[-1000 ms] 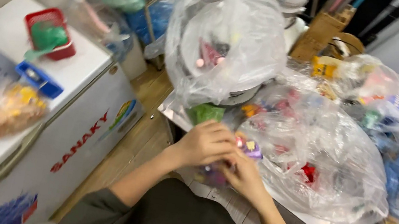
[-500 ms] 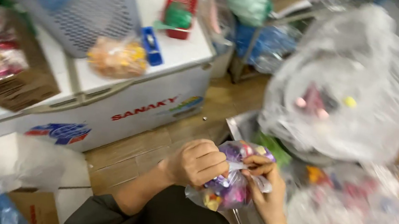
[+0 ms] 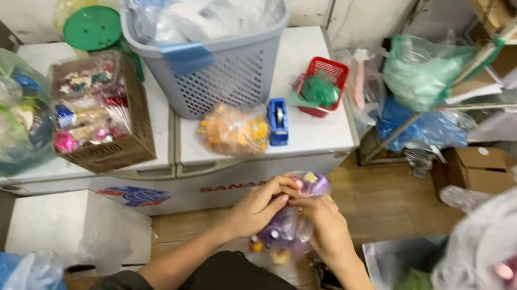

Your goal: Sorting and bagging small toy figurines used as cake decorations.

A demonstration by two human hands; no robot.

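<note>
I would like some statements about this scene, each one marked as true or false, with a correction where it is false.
1. Both hands, the left hand and the right hand, hold one small clear bag of colourful pieces. True.
2. The grey laundry basket stands on the floor. False: it stands on the white chest freezer.
3. The red basket is to the right of the grey laundry basket in the picture. True.
4. The blue tape dispenser lies inside the cardboard box. False: it lies on the freezer lid, beside an orange-filled bag.
5. The green round lid is held in the right hand. False: it rests behind the cardboard box.
</note>
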